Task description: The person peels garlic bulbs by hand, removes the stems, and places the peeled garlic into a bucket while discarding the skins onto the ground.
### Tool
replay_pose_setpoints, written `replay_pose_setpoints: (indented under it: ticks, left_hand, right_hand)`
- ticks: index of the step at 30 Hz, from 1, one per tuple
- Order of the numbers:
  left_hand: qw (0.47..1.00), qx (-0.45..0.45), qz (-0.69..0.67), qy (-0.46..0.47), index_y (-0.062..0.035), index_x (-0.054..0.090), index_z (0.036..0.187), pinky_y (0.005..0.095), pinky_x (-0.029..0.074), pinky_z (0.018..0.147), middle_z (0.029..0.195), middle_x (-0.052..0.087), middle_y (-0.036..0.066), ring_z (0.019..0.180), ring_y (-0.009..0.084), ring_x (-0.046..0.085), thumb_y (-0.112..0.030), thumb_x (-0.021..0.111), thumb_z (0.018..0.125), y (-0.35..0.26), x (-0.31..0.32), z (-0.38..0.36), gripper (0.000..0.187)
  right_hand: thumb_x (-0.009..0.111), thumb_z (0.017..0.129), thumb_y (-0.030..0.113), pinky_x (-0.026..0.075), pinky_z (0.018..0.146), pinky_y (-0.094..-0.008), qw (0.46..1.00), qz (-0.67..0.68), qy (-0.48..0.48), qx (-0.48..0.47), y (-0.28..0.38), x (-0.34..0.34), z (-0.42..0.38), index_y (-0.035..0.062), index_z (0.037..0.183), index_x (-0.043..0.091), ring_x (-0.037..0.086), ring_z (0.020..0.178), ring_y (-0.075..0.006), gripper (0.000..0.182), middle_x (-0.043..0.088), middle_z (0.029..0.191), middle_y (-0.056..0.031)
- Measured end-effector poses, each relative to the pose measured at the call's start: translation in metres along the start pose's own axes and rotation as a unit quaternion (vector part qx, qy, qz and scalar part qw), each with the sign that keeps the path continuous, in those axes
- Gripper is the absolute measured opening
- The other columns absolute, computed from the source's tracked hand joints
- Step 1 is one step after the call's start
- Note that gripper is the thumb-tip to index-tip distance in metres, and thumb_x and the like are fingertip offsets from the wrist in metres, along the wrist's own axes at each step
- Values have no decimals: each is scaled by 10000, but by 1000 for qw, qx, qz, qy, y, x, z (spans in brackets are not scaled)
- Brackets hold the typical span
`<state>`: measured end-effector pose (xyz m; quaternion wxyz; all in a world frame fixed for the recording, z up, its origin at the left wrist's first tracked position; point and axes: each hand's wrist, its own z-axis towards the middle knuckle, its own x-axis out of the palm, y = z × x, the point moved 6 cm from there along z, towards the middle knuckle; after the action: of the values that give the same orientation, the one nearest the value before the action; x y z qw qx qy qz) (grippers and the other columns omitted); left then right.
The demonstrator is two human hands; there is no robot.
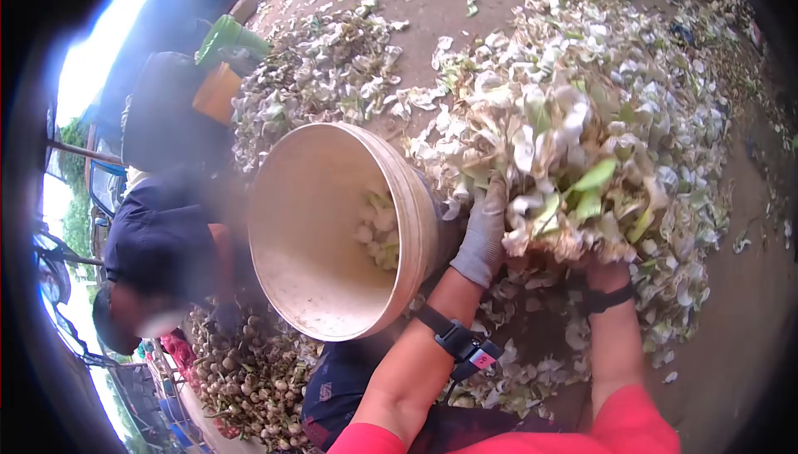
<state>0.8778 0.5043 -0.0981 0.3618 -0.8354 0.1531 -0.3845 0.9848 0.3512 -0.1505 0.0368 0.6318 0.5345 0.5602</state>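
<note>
My left hand [489, 225], in a grey glove, presses into the left side of a big clump of pale, dry-edged peels [573, 188] with some green leaves among them. My right hand [608, 271] is under the clump's near edge, its fingers hidden by the peels. Between them, both hands hold the clump. Left of my left hand, a whitish bucket [320, 138] is tilted with its mouth towards me. A few pale green-white pieces [380, 229] lie inside it.
Loose peels [665, 121] cover the ground ahead and to the right. A person [158, 238] in dark clothes bends at the left, near a heap of round bulbs [249, 371]. A dark tub [170, 109], an orange container [218, 94] and a green bucket [231, 41] stand beyond.
</note>
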Motion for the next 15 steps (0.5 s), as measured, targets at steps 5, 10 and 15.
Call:
replay_pose_setpoints:
  ticks: [5, 10, 15]
  left_hand:
    - [987, 79, 137, 17, -101, 224, 1424, 279, 476, 823, 1282, 436, 164, 1063, 246, 545, -351, 478, 922, -27, 31, -15, 615]
    - [946, -29, 304, 106, -1, 479, 1258, 272, 421, 830, 1054, 558, 78, 929, 145, 516, -334, 511, 918, -2, 21, -58, 476]
    - [915, -68, 361, 165, -21, 521, 1226, 229, 444, 738, 919, 574, -5, 817, 66, 508, -276, 555, 928, -22, 33, -94, 394]
  right_hand:
    - [512, 902, 227, 500, 844, -385, 988, -104, 88, -66, 69, 120, 109, 88, 1179, 559, 587, 1000, -222, 314, 587, 1149, -53]
    - [542, 886, 208, 504, 827, -385, 968, -197, 102, -115, 85, 142, 106, 104, 1182, 562, 586, 999, -219, 314, 584, 1158, -44]
    - [473, 891, 25, 478, 866, -343, 904, -176, -242, -305, 148, -116, -26, 56, 1253, 510, 540, 1063, -197, 365, 543, 1221, -99]
